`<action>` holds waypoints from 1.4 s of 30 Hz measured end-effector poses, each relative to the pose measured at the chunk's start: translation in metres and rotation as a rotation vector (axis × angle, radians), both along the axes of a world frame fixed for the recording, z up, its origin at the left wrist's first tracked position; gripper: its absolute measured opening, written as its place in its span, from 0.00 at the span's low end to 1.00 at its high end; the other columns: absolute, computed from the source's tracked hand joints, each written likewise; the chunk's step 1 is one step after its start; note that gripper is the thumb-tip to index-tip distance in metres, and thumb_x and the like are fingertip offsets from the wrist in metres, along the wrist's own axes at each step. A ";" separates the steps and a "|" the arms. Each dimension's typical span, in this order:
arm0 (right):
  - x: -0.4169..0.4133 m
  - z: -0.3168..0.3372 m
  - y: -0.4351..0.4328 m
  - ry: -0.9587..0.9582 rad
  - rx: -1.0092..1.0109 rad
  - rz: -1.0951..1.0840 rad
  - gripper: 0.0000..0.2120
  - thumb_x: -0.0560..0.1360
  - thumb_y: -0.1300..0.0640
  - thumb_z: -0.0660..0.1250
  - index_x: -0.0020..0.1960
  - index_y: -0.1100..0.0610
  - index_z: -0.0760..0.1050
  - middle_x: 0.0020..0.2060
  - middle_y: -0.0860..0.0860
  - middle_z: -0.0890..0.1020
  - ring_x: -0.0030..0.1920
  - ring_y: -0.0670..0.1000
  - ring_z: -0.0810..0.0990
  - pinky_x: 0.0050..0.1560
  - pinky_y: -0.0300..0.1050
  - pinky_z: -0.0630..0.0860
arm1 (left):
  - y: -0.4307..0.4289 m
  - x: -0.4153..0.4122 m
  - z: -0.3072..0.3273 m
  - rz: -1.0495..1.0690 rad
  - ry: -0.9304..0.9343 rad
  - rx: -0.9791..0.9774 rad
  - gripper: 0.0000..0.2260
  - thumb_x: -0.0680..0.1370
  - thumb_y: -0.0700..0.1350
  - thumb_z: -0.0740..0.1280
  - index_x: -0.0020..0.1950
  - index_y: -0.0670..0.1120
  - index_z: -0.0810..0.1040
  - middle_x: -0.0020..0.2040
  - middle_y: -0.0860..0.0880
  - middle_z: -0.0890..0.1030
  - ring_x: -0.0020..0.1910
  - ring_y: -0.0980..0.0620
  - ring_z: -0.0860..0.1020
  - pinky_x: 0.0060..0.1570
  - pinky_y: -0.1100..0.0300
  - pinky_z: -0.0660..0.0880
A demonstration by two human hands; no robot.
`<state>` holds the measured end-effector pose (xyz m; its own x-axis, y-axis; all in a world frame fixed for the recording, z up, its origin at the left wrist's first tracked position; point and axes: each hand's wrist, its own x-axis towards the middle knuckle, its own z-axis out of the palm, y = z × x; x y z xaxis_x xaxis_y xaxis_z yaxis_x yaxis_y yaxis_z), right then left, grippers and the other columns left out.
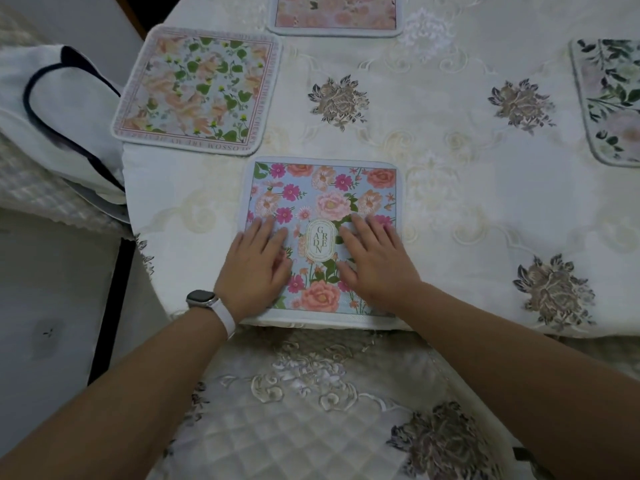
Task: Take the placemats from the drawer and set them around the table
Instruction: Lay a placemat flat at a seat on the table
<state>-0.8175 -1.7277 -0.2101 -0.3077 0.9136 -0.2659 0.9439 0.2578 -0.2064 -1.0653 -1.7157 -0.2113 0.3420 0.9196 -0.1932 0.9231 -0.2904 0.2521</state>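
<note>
Both hands lie flat on the blue floral placemat lettered GARDEN [322, 202], which sits at 6 o'clock on the table, its near edge flush with the table's edge. The left hand [254, 261] presses on the mat's 8 o'clock part and the right hand [377, 261] on its 4 o'clock part. The fingers are straight and slightly spread, palms down, and neither hand grasps anything. This looks like a smoothing or squaring touch: with one palm on each side of the label, the mat can be pushed flat and nudged straight without lifting it.

Three more mats are already laid out, well apart from one another, which suggests one per seat around the rim. The peach-and-green placemat [194, 88] with lettering round its border lies at 10 o'clock, turned at an angle as if to follow the curved edge. The pink placemat [337, 12] lies at 12 o'clock, cut off by the frame, and the dark-leaved placemat [609, 98] at 2 o'clock is also partly out of view. The task seems close to done, though the far side of the table cannot be seen.

The surface is a cream embroidered tablecloth [450, 188] with grey-brown rose motifs; being soft, it may let a mat creep or ruck under a push. At 6 o'clock, below the rim, is a quilted embroidered cloth [294, 427], and I cannot tell whether it is a chair cover or overhang. A smartwatch [202, 299] is on the left wrist. At 9 o'clock a white fabric item with dark piping [52, 109] rests on a covered seat, above a pale floor [52, 306]
</note>
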 end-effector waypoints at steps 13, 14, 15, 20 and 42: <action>-0.006 -0.017 0.089 -0.039 0.057 0.081 0.33 0.80 0.36 0.39 0.81 0.49 0.44 0.81 0.50 0.46 0.80 0.56 0.44 0.77 0.60 0.41 | 0.109 0.029 -0.019 -0.216 0.098 0.052 0.29 0.80 0.62 0.43 0.80 0.54 0.48 0.81 0.50 0.48 0.79 0.48 0.46 0.76 0.43 0.45; -0.006 -0.016 0.095 -0.041 0.072 0.084 0.33 0.80 0.37 0.39 0.81 0.50 0.45 0.81 0.50 0.47 0.80 0.57 0.45 0.77 0.60 0.43 | 0.114 0.030 -0.019 -0.230 0.100 0.058 0.30 0.80 0.63 0.43 0.80 0.54 0.48 0.81 0.51 0.48 0.79 0.48 0.46 0.76 0.43 0.44; -0.005 -0.016 0.102 -0.036 0.080 0.082 0.33 0.80 0.37 0.40 0.81 0.50 0.45 0.81 0.50 0.48 0.80 0.57 0.46 0.77 0.61 0.44 | 0.120 0.030 -0.019 -0.242 0.098 0.059 0.30 0.80 0.64 0.43 0.80 0.54 0.48 0.81 0.51 0.48 0.79 0.48 0.46 0.75 0.43 0.44; -0.003 -0.015 0.117 -0.019 0.073 0.052 0.33 0.81 0.36 0.43 0.81 0.50 0.46 0.81 0.49 0.47 0.80 0.55 0.44 0.77 0.59 0.42 | 0.136 0.038 -0.019 -0.157 0.064 0.049 0.32 0.79 0.66 0.46 0.80 0.55 0.48 0.81 0.52 0.48 0.79 0.50 0.45 0.76 0.42 0.45; 0.015 -0.006 0.003 0.042 0.007 -0.267 0.33 0.81 0.42 0.48 0.81 0.56 0.47 0.80 0.57 0.46 0.80 0.57 0.43 0.77 0.54 0.41 | 0.005 -0.010 -0.008 0.098 -0.026 -0.009 0.30 0.81 0.61 0.48 0.80 0.51 0.49 0.81 0.48 0.47 0.79 0.50 0.43 0.76 0.47 0.48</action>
<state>-0.8027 -1.7246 -0.2165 -0.0658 0.9656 -0.2517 0.9693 0.0019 -0.2460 -1.0751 -1.7111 -0.2197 0.2556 0.9471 -0.1940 0.9402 -0.1968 0.2781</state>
